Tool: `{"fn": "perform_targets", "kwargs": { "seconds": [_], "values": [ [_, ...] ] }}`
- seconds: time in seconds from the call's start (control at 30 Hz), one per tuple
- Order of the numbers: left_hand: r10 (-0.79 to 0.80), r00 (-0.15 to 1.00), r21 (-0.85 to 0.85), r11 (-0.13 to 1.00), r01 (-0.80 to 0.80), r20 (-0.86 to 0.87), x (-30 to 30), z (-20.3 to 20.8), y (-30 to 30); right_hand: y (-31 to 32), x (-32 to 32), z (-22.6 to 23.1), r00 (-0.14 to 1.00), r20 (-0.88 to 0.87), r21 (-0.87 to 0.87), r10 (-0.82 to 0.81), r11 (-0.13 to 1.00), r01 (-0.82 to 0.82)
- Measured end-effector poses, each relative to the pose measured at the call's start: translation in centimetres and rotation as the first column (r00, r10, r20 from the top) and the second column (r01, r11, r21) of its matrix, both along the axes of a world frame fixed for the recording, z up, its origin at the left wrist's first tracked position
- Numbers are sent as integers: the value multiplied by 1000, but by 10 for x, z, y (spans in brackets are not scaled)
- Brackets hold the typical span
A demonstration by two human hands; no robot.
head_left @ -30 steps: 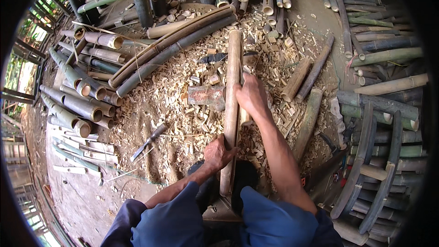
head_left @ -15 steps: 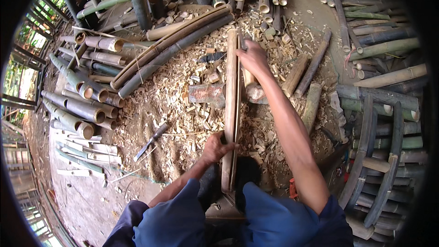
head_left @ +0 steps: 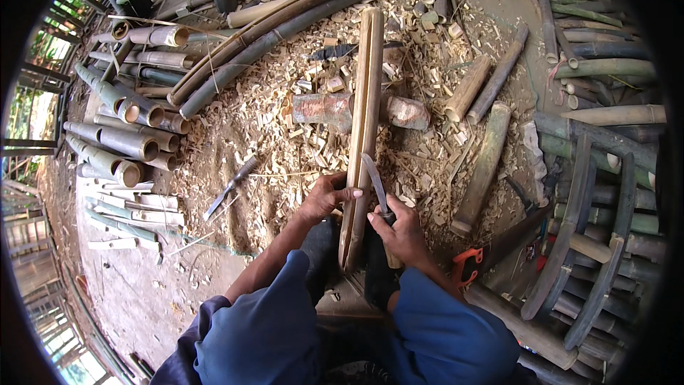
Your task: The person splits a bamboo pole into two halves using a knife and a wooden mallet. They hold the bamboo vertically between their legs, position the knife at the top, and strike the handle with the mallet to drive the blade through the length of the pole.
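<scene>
A long split bamboo pole [head_left: 365, 100] stretches away from between my knees, with a dark lengthwise gap down its face. Around its near half is my left hand [head_left: 328, 198], thumb lying across the front. My right hand [head_left: 402, 234], just right of the pole, is closed on the handle of a knife [head_left: 375, 180]. The curved blade points away from me, close beside the bamboo; whether it touches I cannot tell. Under the pole's middle lies a thick, reddish-worn log [head_left: 322, 109], partly hidden by it.
Shavings [head_left: 285, 157] cover the ground. A second knife [head_left: 231, 187] lies at left. An orange-handled saw [head_left: 467, 265] rests by my right knee. Bamboo lengths [head_left: 128, 141] are piled at left, loose pieces [head_left: 484, 171] at right, and a bamboo frame [head_left: 573, 242] stands far right.
My right hand has come back from the pole's far end to near my knees, with the knife now plainly visible. My left hand still holds the pole, whose gap now faces up more.
</scene>
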State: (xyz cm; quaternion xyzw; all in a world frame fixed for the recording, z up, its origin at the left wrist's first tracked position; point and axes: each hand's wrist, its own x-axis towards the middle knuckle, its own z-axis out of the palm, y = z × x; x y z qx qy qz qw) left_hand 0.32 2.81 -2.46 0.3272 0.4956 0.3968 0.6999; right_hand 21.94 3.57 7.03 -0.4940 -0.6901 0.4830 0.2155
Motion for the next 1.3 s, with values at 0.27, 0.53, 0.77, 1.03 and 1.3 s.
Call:
{"fn": "perform_targets", "kwargs": {
  "seconds": [0.27,0.53,0.77,1.03,1.3],
  "values": [
    [-25,986,43,999,32,-164,6,0,-4,14,-8,-18,1000,-1,14,-16,1000,16],
    [-19,981,7,1000,20,-193,15,0,-19,121,-40,1,997,81,15,15,1000,-16],
    [17,982,11,1000,-16,-187,17,-4,-23,226,-87,23,983,185,16,-15,1000,12],
    [93,952,20,996,-91,-290,27,19,-7,246,-82,31,992,78,-110,-94,989,102],
    [138,745,118,990,-80,-652,28,13,30,17,-7,8,983,-100,-428,-155,899,98]
  ]
}}
